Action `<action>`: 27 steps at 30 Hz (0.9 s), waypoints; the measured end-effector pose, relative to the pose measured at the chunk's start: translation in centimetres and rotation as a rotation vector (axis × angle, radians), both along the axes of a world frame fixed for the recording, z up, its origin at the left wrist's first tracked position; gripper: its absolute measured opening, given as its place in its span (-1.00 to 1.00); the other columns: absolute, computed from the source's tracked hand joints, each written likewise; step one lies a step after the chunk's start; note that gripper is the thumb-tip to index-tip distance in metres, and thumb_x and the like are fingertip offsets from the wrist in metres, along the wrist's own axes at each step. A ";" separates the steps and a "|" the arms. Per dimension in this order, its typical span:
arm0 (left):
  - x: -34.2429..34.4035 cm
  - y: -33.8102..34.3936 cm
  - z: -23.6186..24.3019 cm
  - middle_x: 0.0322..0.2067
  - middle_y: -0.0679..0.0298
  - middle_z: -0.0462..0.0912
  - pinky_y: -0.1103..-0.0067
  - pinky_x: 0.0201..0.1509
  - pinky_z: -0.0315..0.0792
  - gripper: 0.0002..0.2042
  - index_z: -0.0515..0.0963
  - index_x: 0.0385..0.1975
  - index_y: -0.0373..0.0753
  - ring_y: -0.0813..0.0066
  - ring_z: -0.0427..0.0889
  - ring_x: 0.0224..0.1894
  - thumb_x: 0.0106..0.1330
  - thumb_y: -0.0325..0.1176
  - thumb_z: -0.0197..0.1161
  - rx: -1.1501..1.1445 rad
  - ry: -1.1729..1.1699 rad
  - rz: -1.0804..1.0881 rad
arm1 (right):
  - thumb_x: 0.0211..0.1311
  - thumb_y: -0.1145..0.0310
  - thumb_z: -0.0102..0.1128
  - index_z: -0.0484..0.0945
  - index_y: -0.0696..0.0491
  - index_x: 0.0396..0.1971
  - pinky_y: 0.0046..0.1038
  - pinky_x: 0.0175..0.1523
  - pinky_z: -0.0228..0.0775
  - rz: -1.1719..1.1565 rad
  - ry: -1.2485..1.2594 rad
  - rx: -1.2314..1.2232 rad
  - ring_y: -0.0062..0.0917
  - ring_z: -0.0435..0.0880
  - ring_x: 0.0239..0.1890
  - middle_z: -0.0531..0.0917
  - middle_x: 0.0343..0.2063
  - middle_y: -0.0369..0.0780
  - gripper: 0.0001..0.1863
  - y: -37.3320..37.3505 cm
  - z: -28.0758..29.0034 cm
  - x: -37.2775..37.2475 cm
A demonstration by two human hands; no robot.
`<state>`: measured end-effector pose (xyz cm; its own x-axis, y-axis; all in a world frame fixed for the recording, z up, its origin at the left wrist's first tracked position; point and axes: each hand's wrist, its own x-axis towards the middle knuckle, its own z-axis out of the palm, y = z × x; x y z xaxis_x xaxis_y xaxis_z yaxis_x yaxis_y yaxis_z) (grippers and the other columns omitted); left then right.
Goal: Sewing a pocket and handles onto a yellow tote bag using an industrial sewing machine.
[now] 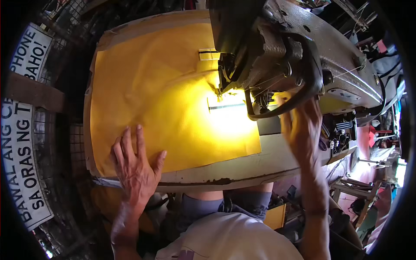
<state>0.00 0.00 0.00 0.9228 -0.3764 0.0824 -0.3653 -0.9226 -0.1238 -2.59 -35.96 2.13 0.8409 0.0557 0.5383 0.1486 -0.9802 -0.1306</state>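
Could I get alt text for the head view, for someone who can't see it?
A brightly lit yellow sheet lies under a sewing machine; the left hand is spread on the sheet's near left part, the blurred right hand beside the machine.

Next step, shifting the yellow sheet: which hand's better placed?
Left, likely. The left hand is spread on the sheet, clear of the machine. The right hand is blurred, close beside the machine, right of the sheet's main area; its grip is unclear.
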 end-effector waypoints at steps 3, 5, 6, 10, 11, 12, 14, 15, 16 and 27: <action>1.6 0.1 -1.0 0.28 -0.10 0.26 0.05 0.34 0.16 -0.30 0.28 0.37 -0.28 -0.13 0.24 0.31 0.34 0.03 0.21 -0.137 -0.094 -0.061 | 0.05 0.32 0.52 0.59 0.15 -0.26 -0.36 -0.38 0.46 0.002 -0.197 0.186 -0.26 0.63 -0.41 0.60 -0.38 -0.13 -0.66 5.3 0.9 -1.1; 1.7 0.6 -1.2 0.27 -0.11 0.27 0.05 0.33 0.18 -0.36 0.29 0.36 -0.29 -0.12 0.25 0.31 0.36 -0.05 0.18 -0.253 -0.097 -0.100 | 0.05 0.38 0.51 0.57 0.21 -0.29 -0.37 -0.43 0.43 0.028 -0.237 0.286 -0.30 0.59 -0.51 0.60 -0.46 -0.11 -0.68 7.3 2.3 -0.7; 1.5 0.5 -1.1 0.27 -0.11 0.27 0.05 0.33 0.18 -0.36 0.29 0.36 -0.29 -0.12 0.25 0.31 0.36 -0.05 0.18 -0.252 -0.098 -0.101 | 0.06 0.39 0.50 0.57 0.21 -0.30 -0.37 -0.44 0.42 0.024 -0.252 0.250 -0.30 0.58 -0.53 0.59 -0.49 -0.12 -0.69 7.4 2.1 0.0; 1.4 0.6 -1.1 0.30 -0.11 0.24 0.05 0.38 0.17 -0.37 0.27 0.37 -0.27 -0.12 0.23 0.35 0.35 -0.11 0.18 -0.255 -0.082 -0.071 | 0.09 0.44 0.49 0.56 0.22 -0.34 -0.37 -0.46 0.40 -0.032 -0.221 0.247 -0.32 0.56 -0.57 0.57 -0.56 -0.13 -0.73 7.9 2.0 0.2; 1.5 0.7 -1.0 0.31 -0.11 0.22 0.05 0.40 0.15 -0.36 0.27 0.38 -0.26 -0.12 0.22 0.36 0.35 -0.12 0.18 -0.260 -0.078 -0.069 | 0.09 0.44 0.49 0.56 0.22 -0.34 -0.37 -0.46 0.40 -0.030 -0.220 0.249 -0.32 0.56 -0.57 0.57 -0.56 -0.13 -0.73 7.9 2.0 0.3; 1.6 0.8 -1.1 0.31 -0.11 0.22 0.05 0.40 0.15 -0.36 0.27 0.38 -0.26 -0.12 0.22 0.36 0.35 -0.12 0.18 -0.262 -0.075 -0.068 | 0.08 0.45 0.49 0.56 0.23 -0.34 -0.38 -0.45 0.40 -0.022 -0.249 0.221 -0.33 0.55 -0.57 0.57 -0.56 -0.13 -0.73 7.9 1.9 0.4; 1.7 0.9 -1.0 0.33 -0.10 0.22 0.05 0.42 0.14 -0.37 0.27 0.39 -0.26 -0.13 0.22 0.37 0.36 -0.13 0.18 -0.276 -0.055 -0.065 | 0.06 0.47 0.50 0.56 0.23 -0.34 -0.38 -0.45 0.41 -0.015 -0.275 0.194 -0.33 0.55 -0.58 0.57 -0.56 -0.14 -0.73 7.9 2.0 0.3; 1.9 0.9 -0.9 0.33 -0.10 0.22 0.05 0.42 0.14 -0.37 0.27 0.39 -0.26 -0.13 0.22 0.37 0.36 -0.13 0.18 -0.276 -0.052 -0.065 | 0.06 0.47 0.51 0.56 0.24 -0.33 -0.38 -0.44 0.41 -0.019 -0.290 0.171 -0.33 0.55 -0.58 0.56 -0.57 -0.14 -0.72 8.0 2.1 0.3; 2.2 0.9 -0.8 0.32 -0.10 0.22 0.05 0.42 0.15 -0.38 0.27 0.38 -0.26 -0.13 0.22 0.37 0.36 -0.14 0.18 -0.275 -0.039 -0.065 | 0.05 0.47 0.52 0.56 0.25 -0.32 -0.38 -0.44 0.42 -0.024 -0.305 0.148 -0.34 0.54 -0.58 0.56 -0.57 -0.14 -0.71 8.0 2.2 0.2; 4.8 -7.9 0.8 0.23 -0.02 0.36 0.09 0.47 0.13 -0.42 0.41 0.19 -0.44 -0.04 0.27 0.36 0.23 -0.23 0.37 -0.412 0.086 -0.580 | 0.09 0.53 0.44 0.55 0.17 -0.16 -0.27 -0.08 0.51 0.206 0.039 0.124 -0.21 0.64 -0.11 0.62 -0.14 -0.05 -0.68 4.7 -2.6 -4.2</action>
<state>4.76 -7.91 0.85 0.5930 -0.7624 0.2589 -0.8039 -0.5424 0.2441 -6.83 -31.30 -0.49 0.8391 0.1635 0.5188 0.3360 -0.9059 -0.2578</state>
